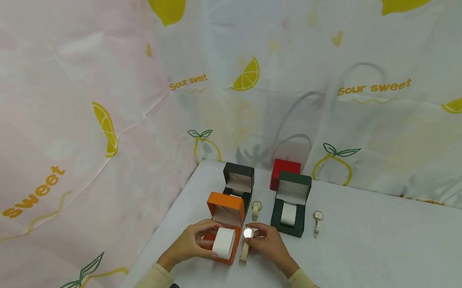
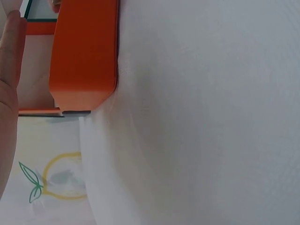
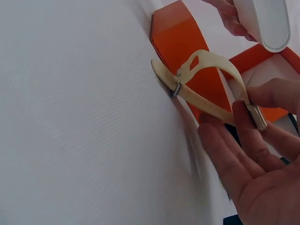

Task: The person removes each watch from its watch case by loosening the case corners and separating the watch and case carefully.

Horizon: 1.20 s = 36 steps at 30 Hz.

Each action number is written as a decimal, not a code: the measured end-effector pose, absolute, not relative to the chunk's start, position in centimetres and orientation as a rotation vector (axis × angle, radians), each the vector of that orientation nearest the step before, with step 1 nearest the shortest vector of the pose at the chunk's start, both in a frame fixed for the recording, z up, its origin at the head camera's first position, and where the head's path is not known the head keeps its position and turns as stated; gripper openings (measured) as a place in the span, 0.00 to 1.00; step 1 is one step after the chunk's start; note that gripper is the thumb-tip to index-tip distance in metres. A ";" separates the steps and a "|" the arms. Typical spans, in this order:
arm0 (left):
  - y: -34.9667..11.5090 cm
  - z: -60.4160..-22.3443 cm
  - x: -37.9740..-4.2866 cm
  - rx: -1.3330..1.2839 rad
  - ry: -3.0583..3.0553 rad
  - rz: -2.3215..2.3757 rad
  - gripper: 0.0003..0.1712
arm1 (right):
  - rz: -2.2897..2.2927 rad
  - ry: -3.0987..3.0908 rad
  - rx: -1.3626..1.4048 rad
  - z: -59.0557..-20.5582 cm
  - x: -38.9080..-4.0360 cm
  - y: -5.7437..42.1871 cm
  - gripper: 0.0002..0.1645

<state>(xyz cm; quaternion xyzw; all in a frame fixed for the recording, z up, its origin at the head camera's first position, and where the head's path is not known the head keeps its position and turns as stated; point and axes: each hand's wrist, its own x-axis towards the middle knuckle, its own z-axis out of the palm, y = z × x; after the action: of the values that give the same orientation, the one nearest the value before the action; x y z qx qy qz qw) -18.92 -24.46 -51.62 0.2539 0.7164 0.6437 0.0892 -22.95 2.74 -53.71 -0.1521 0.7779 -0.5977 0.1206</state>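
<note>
Between thumb and fingers my left hand (image 1: pixel 190 241) holds a white watch cushion (image 1: pixel 224 243). That cushion is raised over the base of an orange watch box (image 1: pixel 226 203), whose lid stands up. In the right wrist view the cushion (image 3: pixel 265 21) appears at the top, apart from the box's orange wall (image 3: pixel 180 40). Just right of the box, my right hand (image 1: pixel 269 245) pinches a wristwatch (image 1: pixel 248 233) by its case. The watch's cream strap (image 3: pixel 215 61) is buckled into a loop. In the left wrist view only part of the left hand (image 2: pixel 8 65) shows.
Behind the orange box stands an open black watch box (image 1: pixel 239 171). An open green box (image 1: pixel 295 181) holds a white cushion (image 1: pixel 288 214), with a red box (image 1: pixel 285 166) behind it. Two more watches lie on the white table: one watch (image 1: pixel 256 209) between boxes, another watch (image 1: pixel 317 221) rightward.
</note>
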 end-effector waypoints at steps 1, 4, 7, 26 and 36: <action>-24.5 -51.6 -18.9 0.749 2.131 1.914 0.41 | -1.739 2.283 -0.459 -53.7 -23.0 2.8 0.25; -24.4 -51.6 -19.0 0.722 2.133 1.910 0.40 | -1.713 2.311 -0.484 -53.9 -23.1 2.8 0.25; -24.3 -51.5 -19.0 0.703 2.128 1.908 0.40 | -1.678 2.358 -0.484 -54.0 -23.2 2.8 0.24; -24.2 -51.4 -18.9 0.657 2.145 1.887 0.42 | -1.576 2.398 -0.544 -55.6 -23.8 3.3 0.20; -24.3 -51.4 -18.8 0.676 2.146 1.887 0.41 | -1.344 2.601 -0.611 -55.2 -24.0 3.3 0.21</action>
<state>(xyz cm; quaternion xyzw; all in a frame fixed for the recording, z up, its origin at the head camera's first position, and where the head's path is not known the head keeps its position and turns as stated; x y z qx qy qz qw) -18.79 -24.30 -51.36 0.2289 0.7270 0.6392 0.1022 -24.04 3.32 -55.23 -0.2036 0.8672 -0.4482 0.0755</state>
